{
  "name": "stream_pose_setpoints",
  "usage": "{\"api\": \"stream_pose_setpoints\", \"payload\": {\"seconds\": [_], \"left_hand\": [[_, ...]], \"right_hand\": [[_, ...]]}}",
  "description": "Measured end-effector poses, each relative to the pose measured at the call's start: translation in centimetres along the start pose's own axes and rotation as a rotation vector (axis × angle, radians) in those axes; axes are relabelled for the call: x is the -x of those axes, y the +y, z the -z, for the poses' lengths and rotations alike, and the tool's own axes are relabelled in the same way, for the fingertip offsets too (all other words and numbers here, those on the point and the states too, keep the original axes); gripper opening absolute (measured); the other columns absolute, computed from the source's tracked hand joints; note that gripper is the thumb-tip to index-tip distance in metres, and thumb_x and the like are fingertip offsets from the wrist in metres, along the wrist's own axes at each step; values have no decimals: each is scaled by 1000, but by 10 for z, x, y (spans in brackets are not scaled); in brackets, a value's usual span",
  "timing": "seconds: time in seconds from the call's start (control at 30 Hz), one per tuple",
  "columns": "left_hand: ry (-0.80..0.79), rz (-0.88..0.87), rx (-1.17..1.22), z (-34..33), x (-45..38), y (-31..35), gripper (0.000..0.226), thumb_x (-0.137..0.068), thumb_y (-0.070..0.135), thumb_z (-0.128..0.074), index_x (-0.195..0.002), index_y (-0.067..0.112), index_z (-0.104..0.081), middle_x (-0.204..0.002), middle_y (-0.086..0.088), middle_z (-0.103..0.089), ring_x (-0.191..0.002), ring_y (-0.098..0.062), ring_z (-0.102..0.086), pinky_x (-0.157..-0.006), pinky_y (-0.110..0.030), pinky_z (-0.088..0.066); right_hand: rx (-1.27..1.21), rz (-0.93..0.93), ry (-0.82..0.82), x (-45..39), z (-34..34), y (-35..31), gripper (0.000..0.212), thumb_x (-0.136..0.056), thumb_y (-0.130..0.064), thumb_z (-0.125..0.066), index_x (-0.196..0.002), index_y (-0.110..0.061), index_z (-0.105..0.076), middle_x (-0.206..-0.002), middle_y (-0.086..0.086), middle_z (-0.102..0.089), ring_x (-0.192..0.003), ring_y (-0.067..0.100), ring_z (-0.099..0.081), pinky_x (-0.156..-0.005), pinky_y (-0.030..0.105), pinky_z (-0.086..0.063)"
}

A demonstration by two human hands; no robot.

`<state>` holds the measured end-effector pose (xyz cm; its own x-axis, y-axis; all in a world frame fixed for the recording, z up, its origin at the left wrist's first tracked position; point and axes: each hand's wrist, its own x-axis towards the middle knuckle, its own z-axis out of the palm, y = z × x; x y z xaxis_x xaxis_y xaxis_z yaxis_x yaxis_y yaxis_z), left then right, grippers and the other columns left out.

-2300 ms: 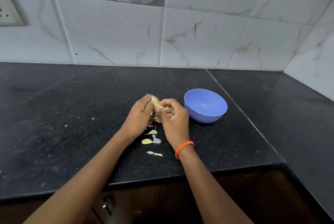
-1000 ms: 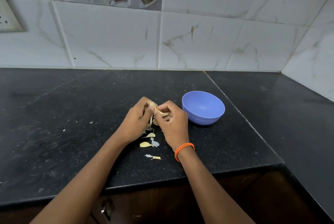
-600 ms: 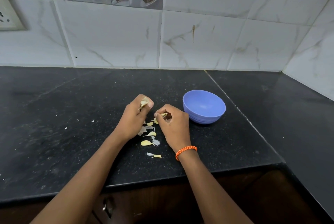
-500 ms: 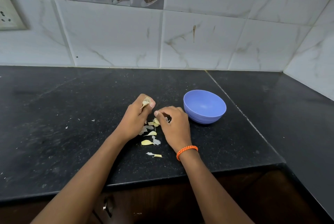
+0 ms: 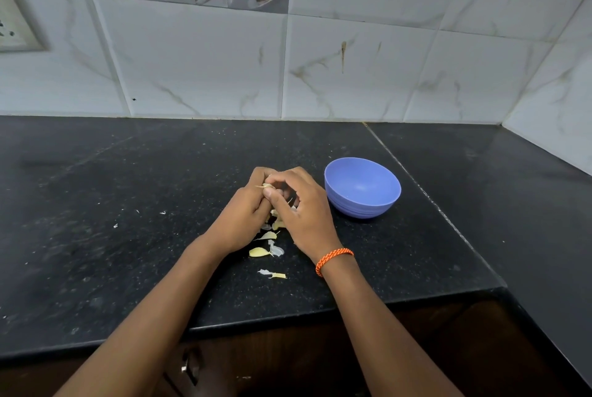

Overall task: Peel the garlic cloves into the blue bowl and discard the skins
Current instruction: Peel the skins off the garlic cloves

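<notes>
Garlic clove (image 5: 266, 186) pinched between both grips, left hand (image 5: 245, 215) and right hand (image 5: 299, 207) curled together, knuckles up

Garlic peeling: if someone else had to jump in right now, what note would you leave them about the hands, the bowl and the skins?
Left hand: fingers curled round a garlic clove, above the counter.
Right hand: fingertips pinching at that same clove, apparently working on its skin.
Blue bowl: upright on the black counter, just right of the hands; no clove shows inside it.
Skins: loose yellowish and white bits lying on the counter below the hands.
Done: some skin is already off.
Left: finish this clove, drop it in the bowl, peel any others, then discard the skins.
</notes>
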<state>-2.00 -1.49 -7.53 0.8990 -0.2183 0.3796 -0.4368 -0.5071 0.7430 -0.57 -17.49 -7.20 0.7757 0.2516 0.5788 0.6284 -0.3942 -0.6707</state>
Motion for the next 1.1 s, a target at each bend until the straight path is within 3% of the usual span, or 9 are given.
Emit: {"api": "stream_pose_setpoints", "payload": {"seconds": [0.17,0.3,0.4,0.53,0.73,0.83,0.93,1.1], "left_hand": [[-45,8,-23,-2,0,-2,29,-110,12,-46,-132,30,-46,-99,1,-71,-82,-26,-70,-74,-61,-57],[-60,6,-84,2,3,1,38,-99,27,-46,-136,37,-43,-88,5,-69,-74,-20,-65,-70,-53,-55],[-11,-13,124,4,3,7,32,-106,29,-51,-137,32,-58,-106,7,-75,-94,-17,-72,-82,-43,-56],[60,34,194,3,-2,3,22,-114,30,-48,-118,28,-70,-87,6,-71,-71,-9,-62,-66,-23,-45],[34,38,54,-2,-3,-4,17,-113,23,-55,-100,24,-65,-82,3,-72,-67,-24,-66,-67,-49,-59],[31,19,19,-3,-4,-9,24,-115,33,-51,-95,23,-60,-78,1,-66,-69,-32,-60,-66,-57,-54],[62,2,-16,-3,-7,-12,31,-111,41,-49,-91,21,-60,-75,-1,-61,-69,-30,-56,-67,-56,-50],[111,-21,-86,-4,-12,-16,30,-109,30,-57,-79,24,-60,-68,2,-57,-62,-27,-54,-60,-51,-48]], "right_hand": [[73,5,13,-2,-1,1,10,-101,-25,-69,-110,-22,-70,-103,-10,-62,-87,11,-62,-70,25,-52],[-11,-17,-4,-6,6,2,13,-94,-15,-78,-106,-16,-77,-93,-6,-66,-78,12,-63,-67,14,-47],[-166,-79,74,-5,11,5,11,-94,-14,-78,-105,-15,-80,-94,-6,-75,-84,16,-70,-72,22,-55],[-360,-162,138,3,9,11,11,-101,-14,-73,-111,-11,-78,-101,-1,-80,-91,22,-78,-81,36,-64],[-350,-205,187,3,10,23,13,-99,-21,-75,-111,-16,-80,-111,0,-79,-108,24,-74,-90,51,-63],[-376,-225,175,3,12,22,14,-100,-15,-74,-113,-11,-79,-109,1,-79,-103,22,-76,-85,39,-64],[-391,-235,168,5,11,21,14,-102,-13,-72,-114,-9,-78,-106,2,-79,-97,21,-77,-81,38,-65],[-343,-226,162,9,3,20,11,-104,-16,-69,-113,-13,-75,-104,1,-78,-95,20,-77,-83,46,-66]]}}
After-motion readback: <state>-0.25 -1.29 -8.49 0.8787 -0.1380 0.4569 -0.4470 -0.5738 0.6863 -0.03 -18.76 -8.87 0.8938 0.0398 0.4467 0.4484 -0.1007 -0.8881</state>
